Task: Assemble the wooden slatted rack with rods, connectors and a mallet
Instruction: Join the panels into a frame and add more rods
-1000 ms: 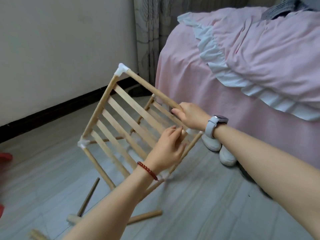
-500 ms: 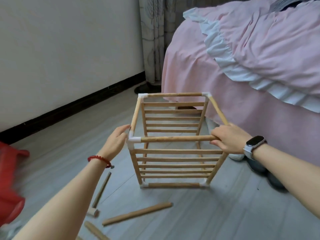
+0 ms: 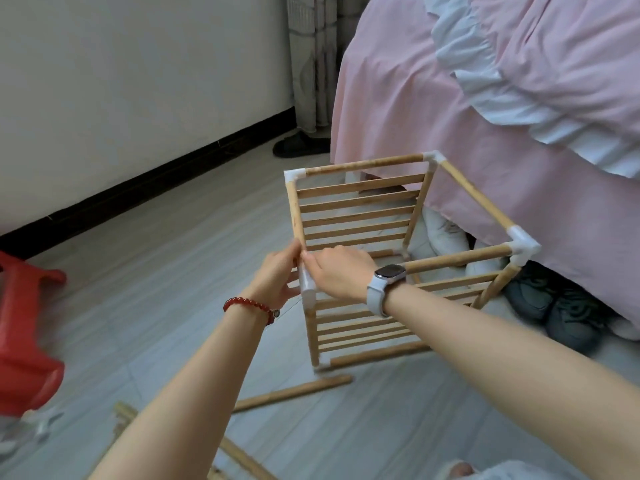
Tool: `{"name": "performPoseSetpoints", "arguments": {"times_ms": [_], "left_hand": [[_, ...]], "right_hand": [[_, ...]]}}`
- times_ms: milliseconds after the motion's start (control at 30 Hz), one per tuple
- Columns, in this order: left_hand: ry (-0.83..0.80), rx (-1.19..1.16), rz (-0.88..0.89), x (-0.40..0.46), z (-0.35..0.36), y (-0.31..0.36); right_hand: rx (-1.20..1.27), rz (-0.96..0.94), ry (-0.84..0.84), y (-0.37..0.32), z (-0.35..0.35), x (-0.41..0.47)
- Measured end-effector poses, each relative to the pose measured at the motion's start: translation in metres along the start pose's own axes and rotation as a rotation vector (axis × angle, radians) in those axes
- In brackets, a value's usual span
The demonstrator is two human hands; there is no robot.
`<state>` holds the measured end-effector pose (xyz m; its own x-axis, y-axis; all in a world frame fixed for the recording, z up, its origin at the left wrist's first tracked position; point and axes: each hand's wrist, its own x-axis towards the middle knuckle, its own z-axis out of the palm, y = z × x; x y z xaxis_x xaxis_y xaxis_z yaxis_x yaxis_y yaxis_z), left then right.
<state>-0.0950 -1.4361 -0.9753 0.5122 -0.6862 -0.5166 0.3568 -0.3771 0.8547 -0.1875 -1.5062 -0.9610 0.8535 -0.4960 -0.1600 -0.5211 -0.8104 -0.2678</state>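
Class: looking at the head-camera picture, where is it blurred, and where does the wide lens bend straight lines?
Head view: red stool at the left edge smears with motion blur; both hands are slightly soft; the rack is fairly sharp; the baseboard bows from lens distortion; light soft, shadows faint.

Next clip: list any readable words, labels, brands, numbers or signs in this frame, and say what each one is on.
None can be read.
smartwatch: its screen is dark, with no digits or logo showing.
wooden rack, white corner connector, red plastic stool, pink bedspread: no print visible.
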Motion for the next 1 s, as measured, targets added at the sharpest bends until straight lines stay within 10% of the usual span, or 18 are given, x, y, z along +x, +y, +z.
{"name": "performPoseSetpoints", "arguments": {"times_ms": [300, 633, 767, 1000], "left_hand": [[0.263, 0.036, 0.078, 0.015, -0.023, -0.009], [-0.049, 1.288, 0.830, 0.043, -0.029, 0.019], [-0.051, 1.375, 1.044, 0.032, -0.016, 0.002], [0.001, 1.557, 0.866, 0.007, 0.000, -0.012]], "right_hand": [[-0.133, 0.172, -0.133, -0.030, 0.003, 0.008], [-0.097, 0.112, -0.163, -0.026, -0.004, -0.022], [-0.276, -0.077, -0.239, -0.003, -0.014, -0.054], [-0.390, -0.065, -0.222, 0.020, -0.010, -0.065]]}}
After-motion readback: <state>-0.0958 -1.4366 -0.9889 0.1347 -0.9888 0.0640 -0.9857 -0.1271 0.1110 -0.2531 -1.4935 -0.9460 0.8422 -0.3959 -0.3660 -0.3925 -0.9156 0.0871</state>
